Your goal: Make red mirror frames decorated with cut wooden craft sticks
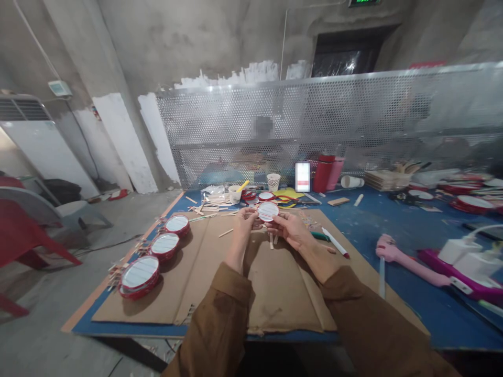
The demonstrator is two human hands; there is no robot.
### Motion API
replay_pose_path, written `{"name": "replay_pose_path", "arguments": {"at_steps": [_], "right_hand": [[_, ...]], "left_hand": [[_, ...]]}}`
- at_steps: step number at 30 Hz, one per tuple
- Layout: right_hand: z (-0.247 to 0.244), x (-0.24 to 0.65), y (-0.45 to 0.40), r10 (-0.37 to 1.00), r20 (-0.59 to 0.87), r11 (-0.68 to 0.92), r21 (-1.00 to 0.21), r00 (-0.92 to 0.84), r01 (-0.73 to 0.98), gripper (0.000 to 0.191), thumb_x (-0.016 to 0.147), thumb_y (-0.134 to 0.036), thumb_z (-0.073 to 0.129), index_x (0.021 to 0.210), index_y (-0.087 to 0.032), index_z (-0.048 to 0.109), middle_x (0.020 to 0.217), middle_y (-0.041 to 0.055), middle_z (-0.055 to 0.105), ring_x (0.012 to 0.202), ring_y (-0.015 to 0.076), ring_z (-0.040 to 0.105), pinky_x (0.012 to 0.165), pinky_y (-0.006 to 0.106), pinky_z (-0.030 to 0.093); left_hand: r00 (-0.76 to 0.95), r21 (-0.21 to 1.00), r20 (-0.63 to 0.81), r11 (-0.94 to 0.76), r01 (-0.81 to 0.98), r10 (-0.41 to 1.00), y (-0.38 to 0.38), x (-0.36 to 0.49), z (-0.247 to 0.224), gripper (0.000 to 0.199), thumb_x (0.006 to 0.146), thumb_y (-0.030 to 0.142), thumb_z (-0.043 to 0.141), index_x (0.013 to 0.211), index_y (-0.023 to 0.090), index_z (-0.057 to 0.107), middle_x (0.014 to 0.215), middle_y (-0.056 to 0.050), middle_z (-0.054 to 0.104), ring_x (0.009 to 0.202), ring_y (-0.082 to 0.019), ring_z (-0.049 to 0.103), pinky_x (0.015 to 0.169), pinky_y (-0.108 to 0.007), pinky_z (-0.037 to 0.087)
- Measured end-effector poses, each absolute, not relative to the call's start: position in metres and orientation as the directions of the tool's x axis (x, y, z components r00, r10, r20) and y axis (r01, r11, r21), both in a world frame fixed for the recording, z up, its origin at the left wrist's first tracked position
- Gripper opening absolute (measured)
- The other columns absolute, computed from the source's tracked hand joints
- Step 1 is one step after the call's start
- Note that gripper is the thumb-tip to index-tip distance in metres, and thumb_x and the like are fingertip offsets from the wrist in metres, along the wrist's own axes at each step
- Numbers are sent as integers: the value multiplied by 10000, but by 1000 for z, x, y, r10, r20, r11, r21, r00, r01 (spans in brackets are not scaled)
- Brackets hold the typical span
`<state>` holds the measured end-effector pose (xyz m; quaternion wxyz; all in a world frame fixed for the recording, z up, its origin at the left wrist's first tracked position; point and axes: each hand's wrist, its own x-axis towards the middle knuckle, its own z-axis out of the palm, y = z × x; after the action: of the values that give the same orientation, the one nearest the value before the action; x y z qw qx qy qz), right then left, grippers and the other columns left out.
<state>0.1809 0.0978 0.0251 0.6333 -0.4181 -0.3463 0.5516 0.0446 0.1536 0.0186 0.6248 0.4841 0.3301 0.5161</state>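
Observation:
Over the cardboard sheet (220,277), I hold up a small round white disc (268,211) with thin lines across its face and a reddish edge. My left hand (248,221) grips its left rim between thumb and fingers. From the right side, my right hand (293,230) pinches it in the same way. Short pale wooden sticks (271,241) show just below the disc; whether they are joined to it I cannot tell. At the left lie several red-rimmed white round pieces (165,244) with thin sticks poking out on their far side.
Behind my hands are a paper cup (273,181), a second cup (234,195) with a yellow stick, and a lit phone (302,177). A pink hot glue gun (408,264) and purple power strip (463,277) lie right. A white marker (335,242) is near my right hand. A perforated metal screen (236,115) borders the back.

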Motion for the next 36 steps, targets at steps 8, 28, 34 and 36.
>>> {"name": "replay_pose_path", "arguments": {"at_steps": [8,28,34,36], "right_hand": [[21,187,101,960,-7,95,-933,280,-348,96,729,-138,712,746,-146,618,574,18,670,483,137,640,455,236,574],[26,186,98,963,-47,61,-922,266,-382,83,709,-111,698,721,-138,621,563,30,674,462,143,633,450,242,558],[23,188,100,972,-57,42,-913,230,-406,68,726,-107,672,731,-140,612,590,40,689,488,151,647,489,264,572],[23,187,99,973,-65,33,-912,224,-408,72,730,-102,662,735,-141,602,598,40,693,492,148,650,496,263,575]], "left_hand": [[233,910,91,14,-414,968,157,50,5,363,747,480,632,871,161,511,653,1,623,504,-111,618,495,-221,501],[266,914,273,-163,-372,925,158,50,10,380,643,325,758,919,158,557,722,-13,665,588,-130,638,598,-273,540],[291,916,258,-138,-376,921,161,46,12,398,612,316,782,897,159,553,687,-4,655,562,-127,634,582,-276,550],[295,916,252,-129,-379,921,161,45,13,399,606,320,784,884,161,547,680,-1,650,557,-127,633,572,-272,550]]}}
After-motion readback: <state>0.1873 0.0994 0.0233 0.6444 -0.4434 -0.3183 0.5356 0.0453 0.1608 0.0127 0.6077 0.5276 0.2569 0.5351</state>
